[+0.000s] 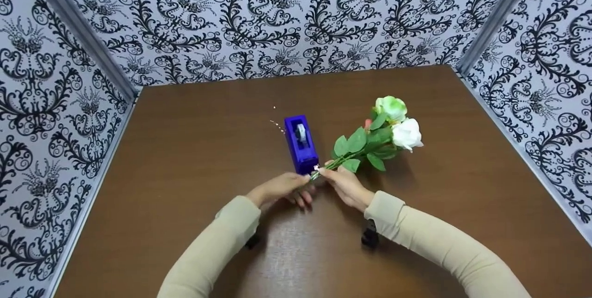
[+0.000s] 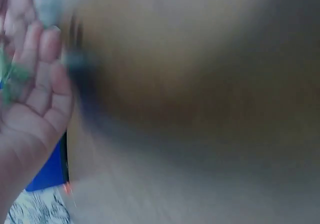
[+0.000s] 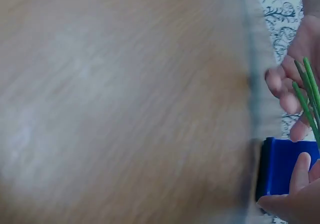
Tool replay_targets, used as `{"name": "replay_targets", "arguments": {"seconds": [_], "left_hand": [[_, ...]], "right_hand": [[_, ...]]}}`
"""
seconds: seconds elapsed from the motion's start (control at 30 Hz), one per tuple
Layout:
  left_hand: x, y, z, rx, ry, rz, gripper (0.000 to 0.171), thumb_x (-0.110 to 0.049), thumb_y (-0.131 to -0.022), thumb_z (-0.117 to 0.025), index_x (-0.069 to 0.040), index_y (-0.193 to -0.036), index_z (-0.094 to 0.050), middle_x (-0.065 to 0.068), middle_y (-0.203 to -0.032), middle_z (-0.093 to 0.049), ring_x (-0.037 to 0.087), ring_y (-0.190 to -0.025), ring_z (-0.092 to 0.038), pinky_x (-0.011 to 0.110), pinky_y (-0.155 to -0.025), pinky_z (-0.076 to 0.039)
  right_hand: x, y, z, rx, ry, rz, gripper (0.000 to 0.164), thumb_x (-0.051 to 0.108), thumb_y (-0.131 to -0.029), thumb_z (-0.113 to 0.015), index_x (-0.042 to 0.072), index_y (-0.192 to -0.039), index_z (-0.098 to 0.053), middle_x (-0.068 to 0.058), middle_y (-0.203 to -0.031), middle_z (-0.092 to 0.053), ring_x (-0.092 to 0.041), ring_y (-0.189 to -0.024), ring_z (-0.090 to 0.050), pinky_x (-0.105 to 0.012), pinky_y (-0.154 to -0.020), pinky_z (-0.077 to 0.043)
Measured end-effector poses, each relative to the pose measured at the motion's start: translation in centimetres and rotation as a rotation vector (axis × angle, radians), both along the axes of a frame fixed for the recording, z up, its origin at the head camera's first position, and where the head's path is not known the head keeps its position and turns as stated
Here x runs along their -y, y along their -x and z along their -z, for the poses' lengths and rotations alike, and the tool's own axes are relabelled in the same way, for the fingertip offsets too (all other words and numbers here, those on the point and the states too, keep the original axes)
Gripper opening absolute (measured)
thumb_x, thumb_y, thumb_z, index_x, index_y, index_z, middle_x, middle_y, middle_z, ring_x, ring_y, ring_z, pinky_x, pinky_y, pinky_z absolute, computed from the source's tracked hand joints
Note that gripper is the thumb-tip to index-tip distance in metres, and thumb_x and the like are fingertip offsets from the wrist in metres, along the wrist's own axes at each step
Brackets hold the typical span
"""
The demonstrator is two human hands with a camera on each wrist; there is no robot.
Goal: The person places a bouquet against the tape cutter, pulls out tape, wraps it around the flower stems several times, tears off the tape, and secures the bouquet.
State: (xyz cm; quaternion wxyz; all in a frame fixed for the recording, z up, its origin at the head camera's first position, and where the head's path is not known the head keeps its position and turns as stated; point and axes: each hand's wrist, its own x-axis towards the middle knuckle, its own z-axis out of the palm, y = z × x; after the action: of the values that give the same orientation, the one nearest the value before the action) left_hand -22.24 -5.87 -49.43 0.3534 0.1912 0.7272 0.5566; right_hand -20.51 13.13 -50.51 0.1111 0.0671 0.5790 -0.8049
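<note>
A bunch of artificial roses (image 1: 407, 134), white and green-tinged blooms with green leaves, leans to the right over the table. My right hand (image 1: 346, 186) holds its stems (image 1: 334, 164) below the leaves, thumb on top. At the lower stem ends, my left hand (image 1: 283, 188) pinches with thumb and finger, its other fingers loosely bent. Green stems (image 3: 307, 91) cross in front of the left hand in the right wrist view. Just beyond both hands stands a blue tape dispenser (image 1: 301, 145) with a roll of tape (image 1: 301, 132). Small whitish bits show near the right thumb.
The brown wooden table (image 1: 194, 150) has small pale specks (image 1: 279, 126) left of the dispenser. Black-and-white patterned walls (image 1: 277, 20) enclose it at the back and sides. Dark devices (image 1: 370, 235) sit under the wrists.
</note>
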Motion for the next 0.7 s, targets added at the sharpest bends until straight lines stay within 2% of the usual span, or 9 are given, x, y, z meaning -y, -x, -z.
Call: {"name": "replay_targets", "arguments": {"seconds": [0.1,0.17,0.2,0.23,0.33,0.43,0.47,0.57,0.7], "left_hand": [[-0.7,-0.8,0.1,-0.108,-0.034,-0.017,0.041,-0.024,-0.100,-0.036,0.014,-0.098,-0.054,-0.003,-0.065,-0.054,0.006,-0.054,-0.048,0.021,-0.053,-0.038],[-1.2,-1.3,0.0,-0.212,-0.044,-0.078,0.038,-0.020,-0.099,-0.038,0.015,-0.090,-0.051,-0.005,-0.061,-0.046,0.004,-0.051,-0.040,0.019,-0.050,-0.034],[-1.5,-1.8,-0.6,-0.259,-0.032,-0.114,0.035,-0.017,-0.099,-0.039,0.015,-0.087,-0.049,-0.004,-0.060,-0.043,0.005,-0.051,-0.038,0.019,-0.050,-0.033],[-1.8,-2.3,-1.1,-0.299,-0.023,-0.140,0.034,-0.015,-0.098,-0.040,0.015,-0.086,-0.048,-0.003,-0.060,-0.042,0.005,-0.052,-0.037,0.019,-0.050,-0.032],[-2.9,-3.2,-1.0,-0.402,-0.008,-0.235,0.031,-0.012,-0.097,-0.042,0.012,-0.081,-0.050,-0.002,-0.060,-0.041,0.006,-0.052,-0.037,0.019,-0.050,-0.031],[-4.1,-3.9,-0.4,-0.545,0.033,-0.318,0.026,-0.012,-0.096,-0.044,0.007,-0.081,-0.054,0.000,-0.063,-0.046,0.007,-0.056,-0.040,0.020,-0.052,-0.035],[-4.5,-3.9,0.2,-0.599,0.056,-0.348,0.025,-0.013,-0.096,-0.045,0.005,-0.081,-0.055,0.001,-0.064,-0.048,0.007,-0.057,-0.041,0.021,-0.052,-0.037],[-5.4,-4.7,-0.1,-0.740,0.181,-0.401,0.022,-0.016,-0.095,-0.047,0.001,-0.084,-0.056,0.005,-0.069,-0.057,0.011,-0.060,-0.048,0.024,-0.053,-0.041],[-6.3,-5.5,-0.2,-0.871,0.399,-0.423,0.022,-0.022,-0.095,-0.047,-0.004,-0.083,-0.050,0.007,-0.064,-0.058,0.020,-0.054,-0.055,0.032,-0.045,-0.041]], "right_hand": [[-0.1,-0.4,0.0,-0.012,0.045,-0.004,0.015,-0.001,-0.088,-0.053,0.002,-0.102,-0.047,0.003,-0.082,-0.058,-0.013,-0.081,-0.055,-0.031,-0.085,-0.039],[-0.1,-0.7,0.2,-0.005,0.075,0.009,0.019,0.001,-0.090,-0.051,0.000,-0.108,-0.045,0.002,-0.083,-0.060,-0.014,-0.079,-0.057,-0.031,-0.081,-0.042],[-0.1,-0.9,0.3,0.006,0.083,0.020,0.018,0.002,-0.091,-0.050,0.000,-0.108,-0.044,0.002,-0.082,-0.061,-0.014,-0.076,-0.058,-0.031,-0.079,-0.043],[0.0,-1.1,0.4,0.014,0.084,0.033,0.016,0.004,-0.092,-0.049,0.000,-0.107,-0.045,0.002,-0.080,-0.061,-0.014,-0.073,-0.058,-0.030,-0.075,-0.044],[0.4,-1.6,0.7,0.009,0.087,0.058,0.007,0.009,-0.095,-0.047,0.004,-0.093,-0.049,0.000,-0.071,-0.059,-0.012,-0.063,-0.055,-0.028,-0.068,-0.045],[0.9,-1.8,0.6,-0.034,0.055,0.097,0.018,0.012,-0.096,-0.046,0.008,-0.078,-0.049,0.001,-0.064,-0.054,-0.009,-0.055,-0.049,-0.023,-0.059,-0.042],[1.1,-1.8,0.5,-0.055,0.044,0.110,0.020,0.012,-0.096,-0.047,0.009,-0.076,-0.049,0.002,-0.063,-0.053,-0.008,-0.054,-0.047,-0.022,-0.057,-0.041],[1.6,-1.8,0.0,-0.096,-0.039,0.159,0.023,0.016,-0.095,-0.049,0.010,-0.073,-0.046,0.004,-0.062,-0.047,-0.006,-0.053,-0.044,-0.020,-0.053,-0.038],[2.0,-2.0,-0.4,-0.138,-0.189,0.193,0.026,0.022,-0.096,-0.047,0.010,-0.074,-0.041,0.003,-0.062,-0.039,-0.006,-0.053,-0.040,-0.021,-0.052,-0.034]]}}
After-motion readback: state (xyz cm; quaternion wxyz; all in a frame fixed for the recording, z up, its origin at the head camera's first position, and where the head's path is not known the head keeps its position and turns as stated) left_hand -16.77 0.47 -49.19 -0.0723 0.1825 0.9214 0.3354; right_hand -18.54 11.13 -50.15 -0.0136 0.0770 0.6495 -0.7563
